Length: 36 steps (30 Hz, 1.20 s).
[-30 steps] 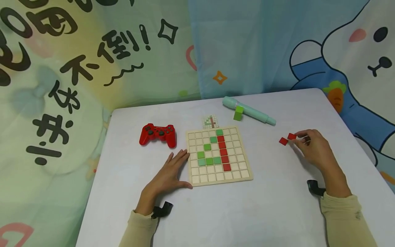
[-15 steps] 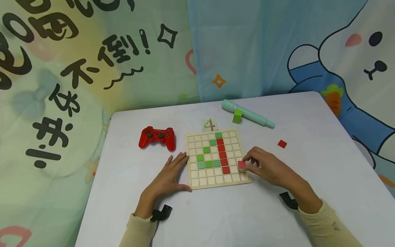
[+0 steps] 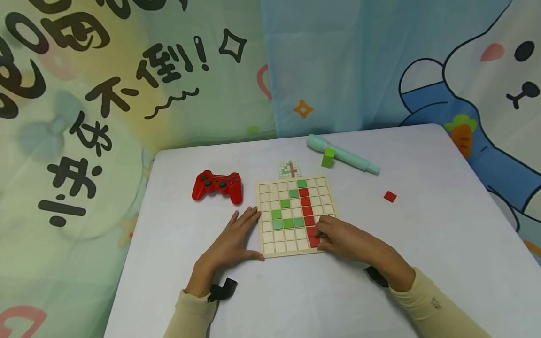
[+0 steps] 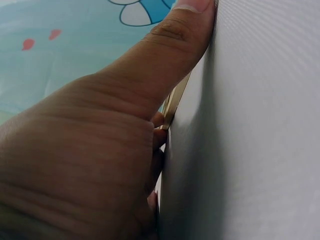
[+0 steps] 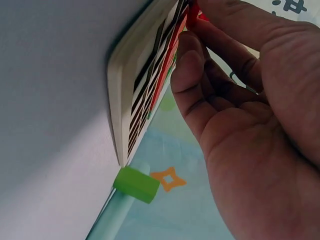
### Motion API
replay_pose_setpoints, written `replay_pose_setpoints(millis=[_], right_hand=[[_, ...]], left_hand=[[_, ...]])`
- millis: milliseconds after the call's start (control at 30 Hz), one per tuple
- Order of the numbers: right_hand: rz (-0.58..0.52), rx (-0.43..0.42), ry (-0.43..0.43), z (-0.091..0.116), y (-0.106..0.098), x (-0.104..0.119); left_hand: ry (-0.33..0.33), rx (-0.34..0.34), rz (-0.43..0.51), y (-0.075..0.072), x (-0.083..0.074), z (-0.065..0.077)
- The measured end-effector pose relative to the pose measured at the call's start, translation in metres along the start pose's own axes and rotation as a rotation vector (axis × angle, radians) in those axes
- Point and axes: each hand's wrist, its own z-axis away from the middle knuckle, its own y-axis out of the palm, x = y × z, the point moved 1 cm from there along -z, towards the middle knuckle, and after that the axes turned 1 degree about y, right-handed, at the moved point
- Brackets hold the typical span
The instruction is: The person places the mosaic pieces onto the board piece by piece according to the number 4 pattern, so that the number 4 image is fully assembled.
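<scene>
A square wooden grid board [image 3: 291, 254] lies in the middle of the table, with several green blocks and a column of red blocks [image 3: 307, 211] in its cells. My left hand [image 3: 226, 241] rests at the board's left edge, fingers spread and thumb by the near corner. Over the lower right part of the board, my right hand [image 3: 348, 238] pinches a red cube [image 3: 314, 241] at the bottom end of the red column. In the right wrist view that red cube [image 5: 192, 16] shows partly between thumb and fingers. Fingers cover the cells around it.
One red cube [image 3: 390, 196] lies on the table to the right. Behind the board are a small pattern card [image 3: 289, 169], green blocks [image 3: 328, 158] and a mint-green tube [image 3: 354, 159]. A red game controller [image 3: 217, 186] sits to the left. A printed curtain [image 3: 321, 61] hangs behind.
From the right side of the table, my right hand has picked up a red cube and carried it left to the lower end of the red column. The left hand stays in place.
</scene>
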Motion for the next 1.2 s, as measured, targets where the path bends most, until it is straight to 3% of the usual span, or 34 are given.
replay_pose_setpoints(millis=[467, 767, 867, 1000, 1100, 1200], right_hand=[[0.052, -0.024, -0.007, 0.001, -0.002, 0.000], [-0.075, 0.000, 0.079, 0.005, -0.012, -0.011], [-0.078, -0.104, 0.169, 0.017, -0.032, -0.032], [-0.031, -0.351, 0.351, 0.044, -0.060, -0.075], [-0.100, -0.499, 0.510, 0.065, -0.068, -0.106], [-0.205, -0.576, 0.652, 0.080, -0.065, -0.127]], left_hand=[[0.019, 0.003, -0.011, -0.007, -0.003, -0.008], [0.012, -0.002, 0.008, -0.004, -0.002, -0.007], [0.015, 0.000, 0.019, -0.004, -0.003, -0.006], [0.018, -0.003, 0.022, -0.003, -0.003, -0.005], [0.001, 0.009, 0.020, -0.002, -0.003, -0.003], [-0.004, 0.014, 0.019, -0.002, -0.003, -0.001]])
